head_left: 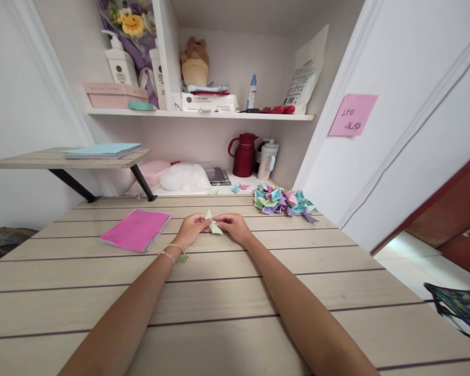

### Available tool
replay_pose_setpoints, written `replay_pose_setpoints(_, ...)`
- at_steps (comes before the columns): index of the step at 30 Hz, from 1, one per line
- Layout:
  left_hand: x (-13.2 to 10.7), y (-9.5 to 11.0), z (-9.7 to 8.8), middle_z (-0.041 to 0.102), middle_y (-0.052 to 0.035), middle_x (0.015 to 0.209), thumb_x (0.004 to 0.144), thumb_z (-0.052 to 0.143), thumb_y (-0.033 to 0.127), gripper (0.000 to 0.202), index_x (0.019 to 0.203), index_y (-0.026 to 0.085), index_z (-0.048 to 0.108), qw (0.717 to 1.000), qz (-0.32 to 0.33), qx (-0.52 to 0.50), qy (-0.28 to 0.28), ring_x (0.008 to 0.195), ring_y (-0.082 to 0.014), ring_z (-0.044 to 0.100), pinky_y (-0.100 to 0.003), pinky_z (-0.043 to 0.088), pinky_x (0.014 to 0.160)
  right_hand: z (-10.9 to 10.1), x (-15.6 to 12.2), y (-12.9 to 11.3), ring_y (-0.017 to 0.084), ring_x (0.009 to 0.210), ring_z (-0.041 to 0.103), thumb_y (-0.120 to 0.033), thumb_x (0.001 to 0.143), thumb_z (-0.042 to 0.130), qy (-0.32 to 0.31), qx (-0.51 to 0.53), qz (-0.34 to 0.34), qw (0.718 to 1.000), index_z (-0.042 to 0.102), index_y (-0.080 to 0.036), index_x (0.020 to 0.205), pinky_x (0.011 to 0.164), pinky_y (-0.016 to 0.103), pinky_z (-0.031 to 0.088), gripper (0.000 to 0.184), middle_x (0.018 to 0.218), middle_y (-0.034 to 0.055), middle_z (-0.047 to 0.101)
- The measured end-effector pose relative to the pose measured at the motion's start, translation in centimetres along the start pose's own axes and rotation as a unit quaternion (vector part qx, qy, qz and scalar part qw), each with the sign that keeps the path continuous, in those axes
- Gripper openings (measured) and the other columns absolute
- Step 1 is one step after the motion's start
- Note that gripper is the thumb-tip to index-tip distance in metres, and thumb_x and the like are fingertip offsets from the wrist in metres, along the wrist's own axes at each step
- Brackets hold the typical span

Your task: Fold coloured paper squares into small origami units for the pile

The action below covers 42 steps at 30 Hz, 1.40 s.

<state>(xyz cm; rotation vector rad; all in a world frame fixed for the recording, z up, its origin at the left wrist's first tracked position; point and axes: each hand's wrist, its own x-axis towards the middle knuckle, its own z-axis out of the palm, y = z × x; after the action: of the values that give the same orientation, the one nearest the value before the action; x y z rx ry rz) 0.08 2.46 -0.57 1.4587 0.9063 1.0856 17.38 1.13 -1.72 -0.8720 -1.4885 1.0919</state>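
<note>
A small light-green folded paper piece stands on the wooden table between my two hands. My left hand pinches its left side with fingers closed. From the other side my right hand grips it, fingers also closed. A bead bracelet with a green charm hangs on my left wrist. To the left lies a stack of pink paper sheets. A heap of several folded paper pieces in pink, blue, green and purple lies at the back right.
A red jug and a white cup stand at the back under a wall shelf with bottles and boxes. A raised side shelf holding blue paper juts out on the left. A pink note sticks to the right wall.
</note>
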Motion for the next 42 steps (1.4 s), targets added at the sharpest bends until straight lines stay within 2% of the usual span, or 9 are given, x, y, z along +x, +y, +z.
replay_pose_setpoints(9, -0.2, 0.2, 0.1, 0.064, -0.0027, 0.056, 0.059, 0.073, 0.032, 0.028, 0.073, 0.011, 0.062, 1.0, -0.008, -0.003, 0.01, 0.051, -0.0112, 0.06, -0.022, 0.05, 0.053, 0.1, 0.0, -0.2, 0.013, 0.061, 0.057, -0.034, 0.06, 0.071, -0.001, 0.005, 0.01, 1.0, 0.07, -0.014, 0.08, 0.059, 0.026, 0.045, 0.029, 0.07, 0.0033, 0.067)
replay_pose_setpoints(15, -0.4, 0.1, 0.1, 0.066, -0.0033, 0.061, 0.055, 0.076, 0.029, 0.028, 0.067, 0.012, 0.057, 0.998, -0.015, -0.048, 0.046, 0.057, -0.0131, 0.064, -0.024, 0.053, 0.06, 0.3, 0.1, -0.5, 0.015, 0.075, 0.06, -0.038, 0.064, 0.068, 0.048, -0.018, -0.009, 0.999, 0.065, -0.018, 0.1, 0.068, 0.028, 0.047, 0.041, 0.09, 0.0061, 0.067)
replay_pose_setpoints(21, -0.4, 0.2, 0.2, 0.066, -0.0023, 0.063, 0.055, 0.076, 0.029, 0.03, 0.064, 0.012, 0.053, 0.995, -0.024, -0.083, 0.052, 0.06, -0.0141, 0.065, -0.026, 0.055, 0.064, 0.7, 0.0, -0.4, 0.014, 0.058, 0.058, -0.04, 0.065, 0.065, 0.028, -0.056, 0.003, 0.998, 0.067, -0.014, 0.078, 0.057, 0.026, 0.048, 0.03, 0.068, 0.0032, 0.065)
replay_pose_setpoints(25, -0.2, 0.5, 0.0, 0.067, -0.0042, 0.068, 0.058, 0.074, 0.029, 0.029, 0.069, 0.012, 0.054, 0.99, -0.014, -0.119, 0.077, 0.067, -0.0144, 0.066, -0.028, 0.054, 0.073, 0.4, 0.1, -0.3, 0.013, 0.052, 0.056, -0.037, 0.066, 0.065, 0.065, -0.072, -0.034, 0.995, 0.066, -0.016, 0.09, 0.052, 0.024, 0.045, 0.032, 0.063, 0.0006, 0.063)
replay_pose_setpoints(31, -0.8, 0.8, 0.4, 0.067, -0.007, 0.08, 0.065, 0.069, 0.028, 0.032, 0.087, 0.011, 0.054, 0.989, 0.0, -0.122, 0.078, 0.074, -0.0149, 0.065, -0.032, 0.051, 0.08, 0.4, 0.1, -0.4, 0.016, 0.06, 0.059, -0.034, 0.07, 0.061, 0.077, -0.125, -0.071, 0.987, 0.067, -0.02, 0.082, 0.062, 0.027, 0.046, 0.02, 0.069, 0.0021, 0.066)
replay_pose_setpoints(35, -1.4, 3.0, -0.7, 0.065, -0.0085, 0.093, 0.064, 0.069, 0.031, 0.04, 0.098, 0.016, 0.055, 0.989, 0.085, 0.064, 0.103, 0.086, -0.0207, 0.062, -0.039, 0.047, 0.083, -1.9, 0.7, -1.5, 0.017, 0.064, 0.06, -0.037, 0.071, 0.059, 0.185, -0.118, -0.066, 0.973, 0.067, -0.019, 0.083, 0.064, 0.029, 0.047, 0.023, 0.076, 0.0042, 0.067)
replay_pose_setpoints(38, -1.4, 5.6, -3.4, 0.062, -0.0112, 0.102, 0.064, 0.068, 0.029, 0.029, 0.09, 0.019, 0.061, 0.92, 0.16, 0.336, 0.126, 0.105, -0.0268, 0.051, -0.04, 0.033, 0.097, -6.2, 0.9, -3.1, 0.017, 0.063, 0.06, -0.039, 0.072, 0.056, 0.314, -0.15, -0.072, 0.935, 0.066, -0.017, 0.093, 0.064, 0.031, 0.047, 0.032, 0.083, 0.0064, 0.067)
replay_pose_setpoints(40, -1.2, 6.8, -5.9, 0.059, -0.0147, 0.108, 0.062, 0.068, 0.03, 0.035, 0.093, 0.017, 0.06, 0.86, 0.132, 0.458, 0.183, 0.111, -0.0312, 0.046, -0.042, 0.031, 0.097, -9.7, 0.6, -4.1, 0.018, 0.063, 0.061, -0.039, 0.073, 0.053, 0.394, -0.194, -0.068, 0.896, 0.065, -0.015, 0.097, 0.063, 0.031, 0.046, 0.036, 0.084, 0.0073, 0.067)
replay_pose_setpoints(42, -1.0, 7.2, -8.4, 0.06, -0.0195, 0.104, 0.053, 0.073, 0.035, 0.047, 0.092, 0.013, 0.058, 0.83, 0.042, 0.509, 0.224, 0.11, -0.0378, 0.045, -0.046, 0.034, 0.091, -12.8, -0.2, -4.9, 0.018, 0.063, 0.061, -0.038, 0.073, 0.051, 0.451, -0.242, -0.051, 0.858, 0.066, -0.016, 0.097, 0.064, 0.031, 0.045, 0.036, 0.082, 0.0072, 0.068)
